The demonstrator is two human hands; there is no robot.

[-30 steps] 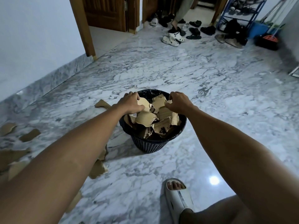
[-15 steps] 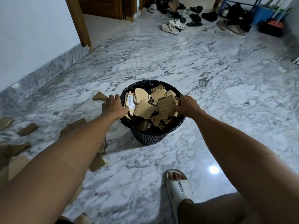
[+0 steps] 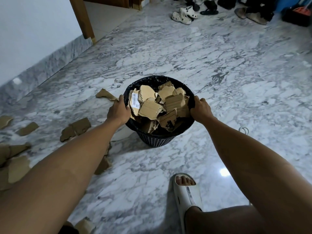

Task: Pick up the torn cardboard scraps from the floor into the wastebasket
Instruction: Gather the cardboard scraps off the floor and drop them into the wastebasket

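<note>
A dark wastebasket [image 3: 157,139] with a black liner stands on the marble floor, piled to the rim with torn brown cardboard scraps [image 3: 152,107]. My left hand [image 3: 119,111] grips its left rim and my right hand [image 3: 200,109] grips its right rim. More scraps lie on the floor to the left: one [image 3: 105,95] beyond my left hand, a pair [image 3: 76,130] beside my forearm, several [image 3: 15,164] at the left edge, and one [image 3: 85,226] near the bottom.
My right foot in a white slide [image 3: 187,194] stands below the basket. A white wall with marble skirting [image 3: 50,63] runs along the left to a wooden door frame [image 3: 82,19]. Shoes [image 3: 184,14] and a dark rack crowd the far right.
My hands have left the pile of scraps in the basket and moved outward to hold its rim on both sides. The view has tilted further down.
</note>
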